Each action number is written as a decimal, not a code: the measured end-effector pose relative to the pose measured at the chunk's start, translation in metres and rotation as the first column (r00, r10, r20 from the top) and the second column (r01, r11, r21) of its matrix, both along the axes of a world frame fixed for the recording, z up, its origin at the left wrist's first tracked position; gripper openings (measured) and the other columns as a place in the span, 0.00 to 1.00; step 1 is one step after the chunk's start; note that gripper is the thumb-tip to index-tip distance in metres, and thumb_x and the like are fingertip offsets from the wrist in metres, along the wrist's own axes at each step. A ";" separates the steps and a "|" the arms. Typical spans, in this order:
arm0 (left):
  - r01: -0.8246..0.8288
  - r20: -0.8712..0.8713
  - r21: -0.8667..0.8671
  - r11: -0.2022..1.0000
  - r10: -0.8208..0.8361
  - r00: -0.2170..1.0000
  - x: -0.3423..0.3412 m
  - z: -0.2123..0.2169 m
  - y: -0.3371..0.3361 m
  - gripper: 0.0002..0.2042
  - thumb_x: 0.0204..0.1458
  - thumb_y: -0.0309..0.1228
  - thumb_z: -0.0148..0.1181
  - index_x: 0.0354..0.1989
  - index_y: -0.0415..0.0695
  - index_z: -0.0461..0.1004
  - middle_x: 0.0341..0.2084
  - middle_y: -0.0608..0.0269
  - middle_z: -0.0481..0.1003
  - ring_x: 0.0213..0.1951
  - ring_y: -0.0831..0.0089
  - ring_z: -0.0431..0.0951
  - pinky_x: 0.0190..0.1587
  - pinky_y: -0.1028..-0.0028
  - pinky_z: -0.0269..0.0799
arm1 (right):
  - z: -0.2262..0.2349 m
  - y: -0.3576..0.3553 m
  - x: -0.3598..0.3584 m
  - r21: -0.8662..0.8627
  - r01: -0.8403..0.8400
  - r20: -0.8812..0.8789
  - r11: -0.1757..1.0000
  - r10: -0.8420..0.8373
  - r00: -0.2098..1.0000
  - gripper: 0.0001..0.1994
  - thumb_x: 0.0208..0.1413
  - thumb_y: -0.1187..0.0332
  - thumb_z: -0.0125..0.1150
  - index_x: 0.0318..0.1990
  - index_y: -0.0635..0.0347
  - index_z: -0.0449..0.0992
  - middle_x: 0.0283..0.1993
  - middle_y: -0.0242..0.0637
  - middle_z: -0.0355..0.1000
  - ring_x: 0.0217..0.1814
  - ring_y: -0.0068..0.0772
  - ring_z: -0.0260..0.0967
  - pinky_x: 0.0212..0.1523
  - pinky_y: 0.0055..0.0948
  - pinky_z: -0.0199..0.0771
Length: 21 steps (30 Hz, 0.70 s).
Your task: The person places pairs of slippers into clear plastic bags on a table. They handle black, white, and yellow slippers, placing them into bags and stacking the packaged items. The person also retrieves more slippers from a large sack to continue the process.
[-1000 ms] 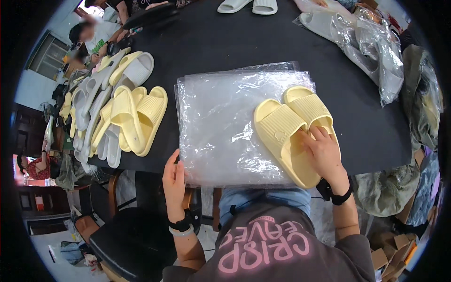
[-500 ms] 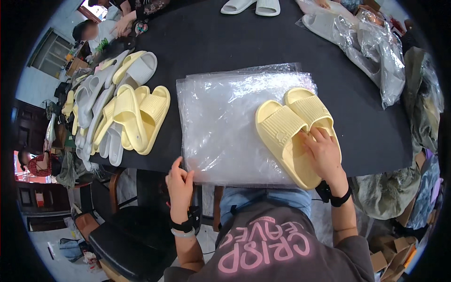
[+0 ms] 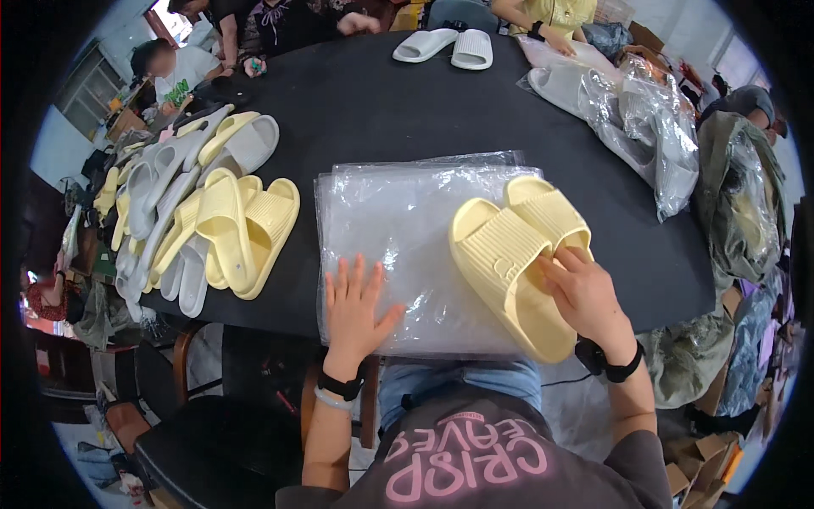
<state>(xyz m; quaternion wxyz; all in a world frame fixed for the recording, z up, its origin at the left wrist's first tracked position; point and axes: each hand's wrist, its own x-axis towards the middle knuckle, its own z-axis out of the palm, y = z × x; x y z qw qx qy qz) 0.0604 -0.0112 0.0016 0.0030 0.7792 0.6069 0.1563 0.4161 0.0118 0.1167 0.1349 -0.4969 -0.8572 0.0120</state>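
Observation:
A pair of pale yellow slide slippers (image 3: 498, 246) lies side by side over the right part of a stack of clear plastic bags (image 3: 386, 212). My right hand (image 3: 589, 297) is closed on this pair where the two slippers meet, its fingertips partly hidden inside the foot openings. The toe straps are ribbed and point away from me. On the near left corner of the bag stack my left hand (image 3: 360, 314) lies flat, fingers spread, holding nothing.
A heap of yellow and grey slippers (image 3: 225, 229) covers the table's left side. Grey slippers in clear bags (image 3: 632, 127) lie at the far right. A whitish pair (image 3: 443, 49) sits at the far edge. Other people are around the black table (image 3: 356, 110); a black chair (image 3: 225, 441) stands near left.
My left hand has come from the table's near edge onto the plastic bags and flattened out. My right hand keeps its hold on the yellow slippers. The whole view has shifted, showing more of the far side.

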 end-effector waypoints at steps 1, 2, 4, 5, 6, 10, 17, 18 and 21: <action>0.000 -0.016 0.008 1.000 0.000 1.000 -0.001 0.000 -0.002 0.37 0.54 0.55 0.56 0.68 0.45 0.61 0.69 0.42 0.53 0.71 0.41 0.47 0.69 0.41 0.38 | 0.012 -0.001 -0.008 0.028 -0.012 -0.005 1.000 0.012 1.000 0.16 0.52 0.69 0.59 0.50 0.53 0.78 0.39 0.34 0.71 0.45 0.37 0.71 0.38 0.37 0.75; -0.003 0.007 0.018 1.000 0.003 1.000 0.000 0.001 -0.004 0.37 0.53 0.55 0.57 0.67 0.46 0.63 0.69 0.42 0.55 0.71 0.40 0.48 0.69 0.40 0.38 | 0.022 -0.001 -0.018 0.059 -0.041 0.008 0.997 0.041 0.999 0.17 0.51 0.69 0.59 0.50 0.54 0.77 0.39 0.34 0.71 0.45 0.37 0.71 0.37 0.36 0.75; -0.009 0.050 0.053 0.999 0.007 0.999 0.002 0.005 -0.003 0.36 0.51 0.56 0.59 0.65 0.46 0.66 0.67 0.43 0.58 0.70 0.38 0.50 0.69 0.39 0.39 | 0.036 0.002 -0.048 0.135 -0.099 0.033 0.986 0.095 0.995 0.18 0.50 0.68 0.58 0.51 0.56 0.76 0.40 0.35 0.70 0.45 0.37 0.71 0.36 0.34 0.76; -0.011 0.031 0.046 0.999 0.009 0.999 0.003 0.004 -0.002 0.35 0.51 0.55 0.59 0.64 0.46 0.68 0.66 0.43 0.59 0.70 0.38 0.50 0.68 0.38 0.38 | 0.035 0.005 -0.063 0.133 -0.135 0.038 0.982 0.131 0.991 0.19 0.51 0.68 0.58 0.52 0.57 0.75 0.40 0.36 0.70 0.46 0.37 0.71 0.36 0.33 0.77; -0.009 0.010 0.037 0.999 0.009 1.000 0.004 0.003 0.000 0.35 0.50 0.55 0.60 0.63 0.46 0.69 0.66 0.42 0.60 0.69 0.38 0.50 0.68 0.37 0.38 | 0.031 0.009 -0.077 0.129 -0.167 0.041 0.977 0.163 0.986 0.20 0.51 0.68 0.57 0.53 0.59 0.74 0.41 0.36 0.70 0.46 0.36 0.71 0.36 0.32 0.77; 0.023 0.050 0.030 0.999 -0.024 0.998 0.001 0.005 -0.001 0.34 0.47 0.53 0.62 0.61 0.46 0.70 0.63 0.42 0.63 0.69 0.37 0.50 0.68 0.35 0.36 | -0.014 0.038 -0.137 0.017 -0.180 0.075 0.984 0.178 0.981 0.25 0.51 0.68 0.56 0.60 0.60 0.70 0.48 0.42 0.69 0.49 0.38 0.71 0.40 0.33 0.78; -0.001 0.113 0.005 1.000 0.001 0.994 -0.006 -0.008 0.000 0.33 0.46 0.46 0.64 0.62 0.44 0.69 0.64 0.44 0.63 0.70 0.40 0.51 0.70 0.39 0.35 | -0.038 0.037 -0.126 -0.162 -0.235 -0.203 0.959 0.200 0.958 0.29 0.56 0.68 0.56 0.66 0.61 0.62 0.68 0.54 0.59 0.58 0.49 0.68 0.54 0.43 0.72; 0.005 0.186 -0.014 1.000 -0.002 0.983 -0.009 -0.010 0.001 0.33 0.46 0.44 0.64 0.61 0.44 0.69 0.64 0.44 0.62 0.70 0.41 0.51 0.70 0.40 0.34 | -0.034 0.030 -0.111 -0.157 -0.210 -0.235 0.965 0.170 0.957 0.29 0.57 0.68 0.57 0.66 0.61 0.62 0.68 0.53 0.58 0.59 0.50 0.67 0.56 0.43 0.70; -0.003 0.406 -0.040 0.999 0.019 0.914 -0.020 -0.007 0.005 0.23 0.49 0.32 0.64 0.55 0.40 0.73 0.62 0.46 0.66 0.69 0.48 0.58 0.71 0.50 0.42 | -0.038 0.011 -0.066 -0.138 -0.119 -0.321 0.983 0.070 0.945 0.29 0.57 0.70 0.57 0.67 0.61 0.61 0.69 0.52 0.58 0.62 0.53 0.65 0.58 0.44 0.67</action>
